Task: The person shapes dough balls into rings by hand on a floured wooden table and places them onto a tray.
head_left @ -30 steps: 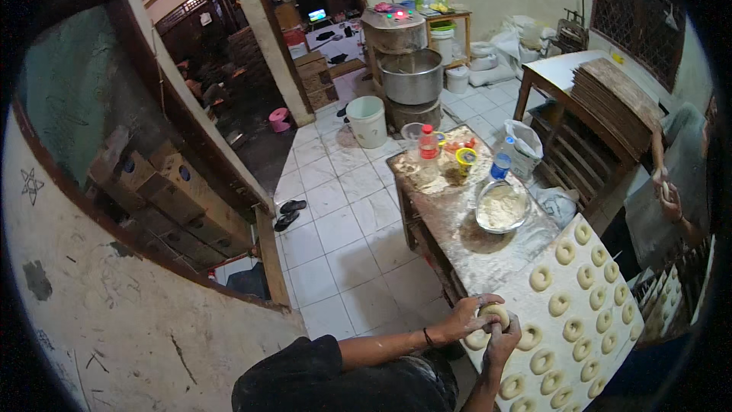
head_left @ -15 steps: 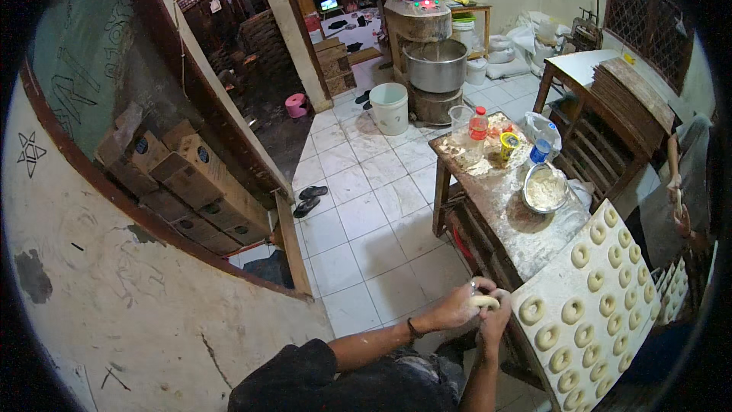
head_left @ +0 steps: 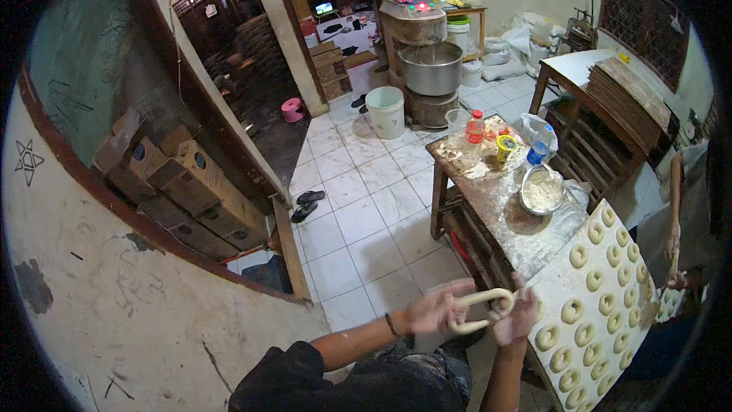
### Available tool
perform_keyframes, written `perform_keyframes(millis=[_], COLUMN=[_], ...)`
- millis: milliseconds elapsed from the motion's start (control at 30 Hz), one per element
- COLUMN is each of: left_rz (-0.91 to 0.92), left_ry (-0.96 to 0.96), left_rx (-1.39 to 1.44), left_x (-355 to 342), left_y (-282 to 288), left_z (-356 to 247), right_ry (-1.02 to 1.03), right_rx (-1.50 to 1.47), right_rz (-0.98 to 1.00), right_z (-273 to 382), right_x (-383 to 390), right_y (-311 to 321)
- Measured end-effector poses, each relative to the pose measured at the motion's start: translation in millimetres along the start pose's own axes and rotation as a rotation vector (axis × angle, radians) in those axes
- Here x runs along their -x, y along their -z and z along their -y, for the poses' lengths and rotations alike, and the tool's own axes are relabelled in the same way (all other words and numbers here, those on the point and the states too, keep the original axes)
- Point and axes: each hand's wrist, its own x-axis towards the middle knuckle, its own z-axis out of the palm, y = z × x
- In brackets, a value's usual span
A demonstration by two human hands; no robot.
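A pale ring of dough [head_left: 479, 327] is stretched into a long loop between my two hands, in front of my body. My left hand [head_left: 438, 307] grips one end of the loop, its fingers blurred by motion. Around the other end is my right hand [head_left: 520, 319], one finger pointing up, also smeared. Just to the right lies a floured board [head_left: 550, 290] carrying several rows of dough rings [head_left: 584, 333]. My right hand covers part of the board's near left corner.
A floury wooden table [head_left: 488, 197] holds a bowl of flour [head_left: 543, 189], a red-capped bottle [head_left: 476, 128] and a yellow cup [head_left: 505, 148]. Behind it stand a mixer [head_left: 431, 69] and a white bucket [head_left: 386, 113]. Another person's arm [head_left: 675, 206] is at the far right.
The small dough ring held close between my hands is now drawn out into a long loop. My hands have moved apart, the left one leftward and the right one rightward.
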Motion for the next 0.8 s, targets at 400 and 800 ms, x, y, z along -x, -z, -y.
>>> perform_keyframes(millis=[400, 800], left_rz=[-0.223, -0.222], left_ry=[0.202, 0.468], left_rx=[-0.013, 0.175], left_x=[-112, -257], left_y=[-53, -35], left_z=[8, 67], right_ry=[0.228, 0.455], right_rx=[0.023, 0.026], right_rz=[-0.116, -0.802], right_z=[62, 166], right_x=[6, 18], right_y=[17, 69])
